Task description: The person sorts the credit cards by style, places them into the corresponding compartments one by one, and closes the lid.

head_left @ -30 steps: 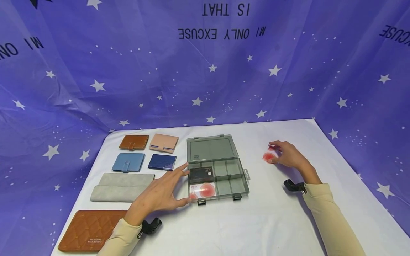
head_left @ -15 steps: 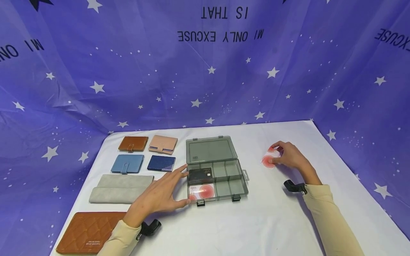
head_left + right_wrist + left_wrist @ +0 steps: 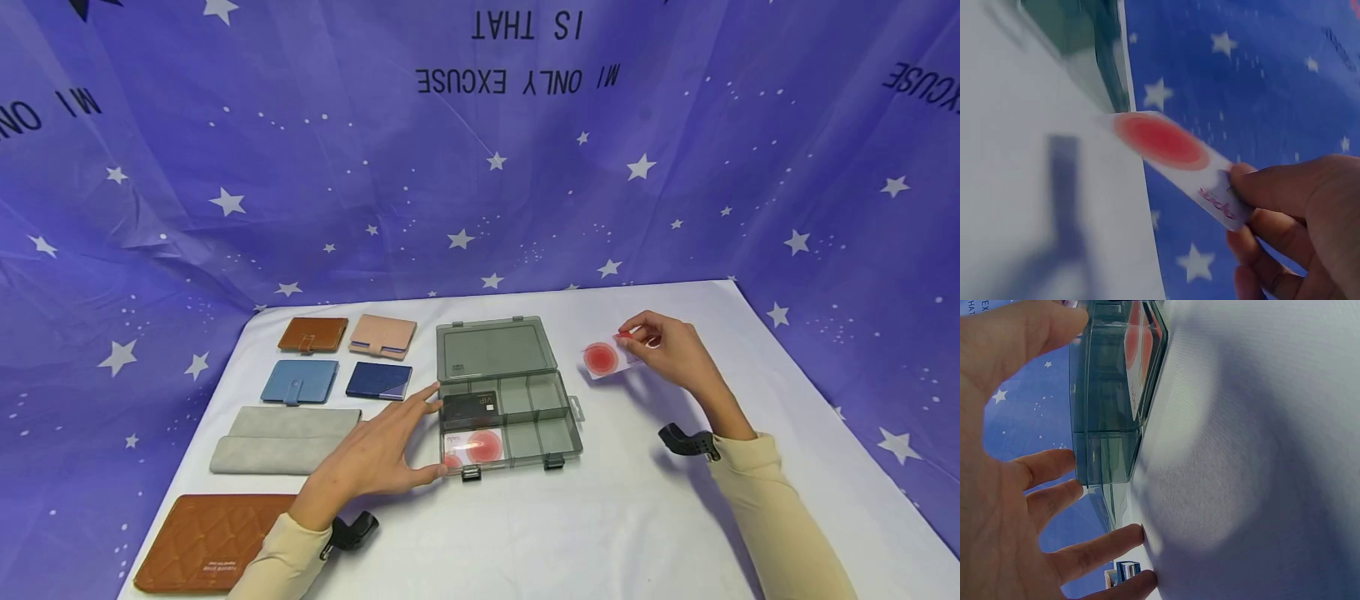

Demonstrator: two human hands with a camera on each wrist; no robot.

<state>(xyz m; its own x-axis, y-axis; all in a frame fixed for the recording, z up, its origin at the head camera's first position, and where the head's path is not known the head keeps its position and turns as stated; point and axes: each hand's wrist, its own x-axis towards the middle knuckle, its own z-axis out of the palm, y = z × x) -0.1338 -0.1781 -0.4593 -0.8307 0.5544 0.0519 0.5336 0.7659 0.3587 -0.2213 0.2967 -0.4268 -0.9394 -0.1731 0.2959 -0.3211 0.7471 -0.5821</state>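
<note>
My right hand pinches a white card with a red circle by one end, raised above the white table, right of the open grey compartment box. My left hand lies spread and relaxed, fingers straight, touching the box's left wall and holding nothing. Inside the box lie a black card and a matching red-circle card. Wallets sit left of the box.

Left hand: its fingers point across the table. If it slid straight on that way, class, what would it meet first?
The left hand already has fingertips against the clear box, so it would push that box first, at its near left compartments.
</note>
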